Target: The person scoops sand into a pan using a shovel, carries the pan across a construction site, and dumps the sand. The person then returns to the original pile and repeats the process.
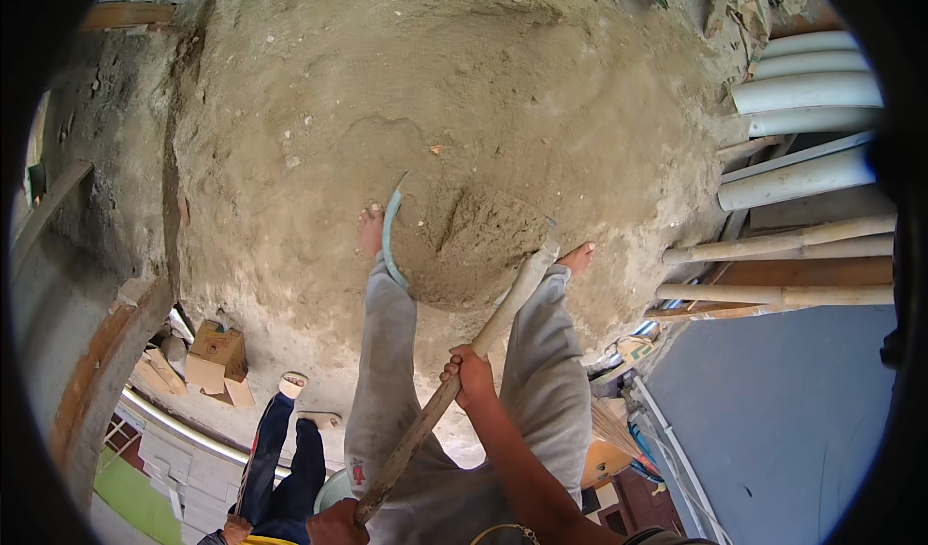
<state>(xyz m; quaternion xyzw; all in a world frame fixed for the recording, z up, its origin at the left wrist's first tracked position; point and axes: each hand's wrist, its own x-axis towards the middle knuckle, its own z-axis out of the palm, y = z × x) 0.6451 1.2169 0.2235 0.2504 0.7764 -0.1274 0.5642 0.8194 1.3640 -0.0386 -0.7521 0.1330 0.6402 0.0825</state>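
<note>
Between the feet [371, 228]: pan [391, 228] with sand [488, 226] in it, looks part-loaded; plenty left outside. Hoe [504, 315] head at pan's right side. Right hand [471, 376] and left hand [336, 523]: fingers wrapped round the handle.

Loose grey trousers [385, 371], soft folds along both legs; small red marking [359, 473] on left thigh. Feet [370, 231] bare. Left hand [338, 524], right hand [471, 378] ungloved; right forearm [527, 468] uncovered. Thin yellowish cord [498, 527] at near edge.
</note>
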